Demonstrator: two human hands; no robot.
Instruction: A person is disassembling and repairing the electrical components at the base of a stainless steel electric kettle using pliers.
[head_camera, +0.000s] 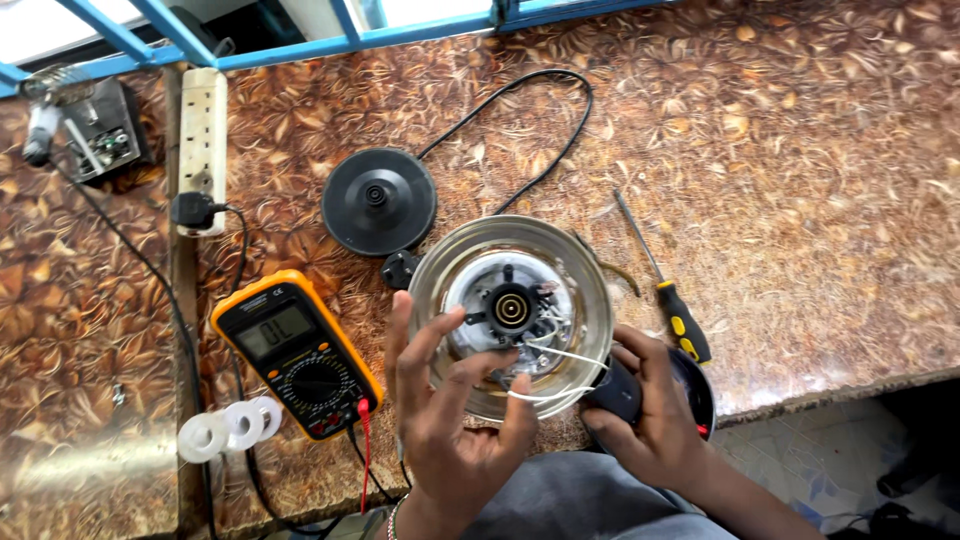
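Centrally, upturned electric kettle (512, 318) at near edge of brown leaf-patterned tabletop (800, 150), steel underside exposed, round connector and white wires (560, 352) showing. Left hand (455, 410) against near rim, fingers spread, fingertips on a white wire loop at the base; grip neither pressed together nor pinching as far as visible. Right hand (650, 410) wrapped around black kettle handle (615, 392), grip pressed on it. Black round power base (379, 201) just beyond kettle, cord looping away behind. Yellow-cased multimeter (297, 352) left of kettle, red lead running toward near edge. Three white tape rolls (228, 428) beside meter. Screwdriver (665, 280) with yellow-and-black handle right of kettle. White power strip (203, 145) at far left, black plug inserted.
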